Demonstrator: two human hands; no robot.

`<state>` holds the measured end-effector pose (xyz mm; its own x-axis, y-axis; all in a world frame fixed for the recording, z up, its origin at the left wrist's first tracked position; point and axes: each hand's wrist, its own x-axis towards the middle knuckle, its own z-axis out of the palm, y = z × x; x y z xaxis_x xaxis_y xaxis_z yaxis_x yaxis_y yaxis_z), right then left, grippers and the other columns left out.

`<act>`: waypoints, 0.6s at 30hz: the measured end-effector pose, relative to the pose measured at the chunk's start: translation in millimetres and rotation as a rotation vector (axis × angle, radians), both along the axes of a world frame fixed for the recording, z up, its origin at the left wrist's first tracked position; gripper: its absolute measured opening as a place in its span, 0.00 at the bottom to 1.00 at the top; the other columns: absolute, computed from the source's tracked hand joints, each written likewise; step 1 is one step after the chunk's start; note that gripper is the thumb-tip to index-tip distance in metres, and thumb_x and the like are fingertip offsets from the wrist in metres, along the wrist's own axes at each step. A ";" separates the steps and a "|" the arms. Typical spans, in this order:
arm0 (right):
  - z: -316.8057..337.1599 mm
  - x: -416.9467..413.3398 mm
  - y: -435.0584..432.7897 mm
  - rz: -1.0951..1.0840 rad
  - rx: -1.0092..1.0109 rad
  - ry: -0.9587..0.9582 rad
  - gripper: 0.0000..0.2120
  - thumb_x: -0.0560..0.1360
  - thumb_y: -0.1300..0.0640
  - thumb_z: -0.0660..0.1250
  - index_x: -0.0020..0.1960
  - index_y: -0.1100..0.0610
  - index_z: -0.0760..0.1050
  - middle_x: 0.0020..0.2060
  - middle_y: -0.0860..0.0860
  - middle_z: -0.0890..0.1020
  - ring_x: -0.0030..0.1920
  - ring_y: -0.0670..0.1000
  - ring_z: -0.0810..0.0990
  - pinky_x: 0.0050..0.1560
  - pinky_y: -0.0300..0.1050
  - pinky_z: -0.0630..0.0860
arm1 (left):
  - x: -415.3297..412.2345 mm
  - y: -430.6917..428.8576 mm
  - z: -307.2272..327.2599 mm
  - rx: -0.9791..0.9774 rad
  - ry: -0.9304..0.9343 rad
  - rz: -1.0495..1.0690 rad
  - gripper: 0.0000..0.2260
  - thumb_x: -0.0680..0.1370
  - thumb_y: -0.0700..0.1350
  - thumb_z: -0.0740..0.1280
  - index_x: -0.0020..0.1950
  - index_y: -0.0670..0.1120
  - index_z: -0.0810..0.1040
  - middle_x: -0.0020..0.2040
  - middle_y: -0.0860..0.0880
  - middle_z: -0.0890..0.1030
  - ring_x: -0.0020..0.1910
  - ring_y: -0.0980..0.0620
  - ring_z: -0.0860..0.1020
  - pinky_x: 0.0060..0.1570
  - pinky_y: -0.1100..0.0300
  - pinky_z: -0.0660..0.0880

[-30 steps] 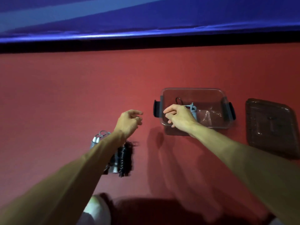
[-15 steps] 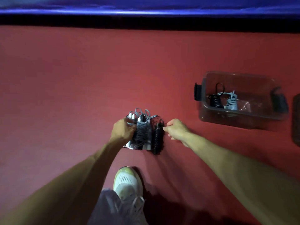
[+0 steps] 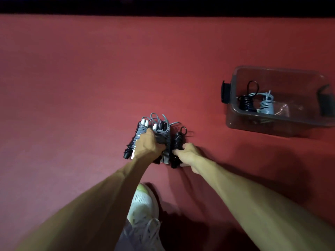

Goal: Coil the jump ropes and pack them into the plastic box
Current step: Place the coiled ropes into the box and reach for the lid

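Several coiled jump ropes lie side by side on the red floor in front of me. My left hand (image 3: 149,144) is closed around a grey coiled rope (image 3: 162,132) in the middle of the bunch. A grey-and-black coil (image 3: 135,140) lies at its left. My right hand (image 3: 187,154) grips the lower end of a black coiled rope (image 3: 177,140) at the right of the bunch. The clear plastic box (image 3: 235,122) sits to the right, holding one black coil (image 3: 246,103) and one grey coil (image 3: 266,105).
My white shoe (image 3: 143,203) stands on the floor just below the ropes. A dark strip (image 3: 163,6) runs along the far edge of the red floor. The box has black latches (image 3: 225,92) at both ends.
Both hands left the box area and came down to the ropes on the floor. They have closed on two coils, and the view has swung left and down.
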<state>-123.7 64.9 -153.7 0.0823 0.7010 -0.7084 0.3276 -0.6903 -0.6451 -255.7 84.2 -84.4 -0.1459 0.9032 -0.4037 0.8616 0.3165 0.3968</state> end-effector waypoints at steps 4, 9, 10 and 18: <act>29.1 38.2 2.2 0.047 0.096 0.060 0.19 0.63 0.49 0.72 0.48 0.61 0.78 0.45 0.57 0.84 0.46 0.57 0.83 0.48 0.54 0.78 | 22.9 2.2 21.5 -0.040 -0.307 0.162 0.14 0.63 0.48 0.77 0.42 0.46 0.78 0.46 0.41 0.84 0.47 0.43 0.83 0.50 0.48 0.80; 106.7 109.0 3.5 -0.031 0.256 0.085 0.06 0.71 0.58 0.73 0.48 0.56 0.80 0.46 0.51 0.86 0.47 0.50 0.82 0.49 0.45 0.75 | 76.8 12.6 68.5 0.033 -0.689 0.312 0.19 0.69 0.39 0.77 0.56 0.41 0.75 0.42 0.46 0.80 0.36 0.50 0.81 0.36 0.60 0.81; 120.5 124.7 3.1 -0.058 0.296 0.078 0.06 0.71 0.58 0.73 0.47 0.55 0.80 0.44 0.49 0.86 0.47 0.49 0.83 0.51 0.46 0.76 | 89.4 16.1 78.5 0.041 -0.728 0.301 0.17 0.71 0.37 0.75 0.57 0.41 0.74 0.40 0.47 0.79 0.32 0.53 0.79 0.30 0.63 0.78; 183.5 241.5 4.9 -0.325 0.457 -0.114 0.13 0.67 0.50 0.75 0.49 0.54 0.83 0.44 0.48 0.85 0.47 0.49 0.83 0.53 0.50 0.80 | 195.8 38.3 119.9 0.041 -0.851 0.122 0.14 0.74 0.36 0.71 0.59 0.39 0.76 0.46 0.42 0.80 0.34 0.52 0.78 0.26 0.65 0.76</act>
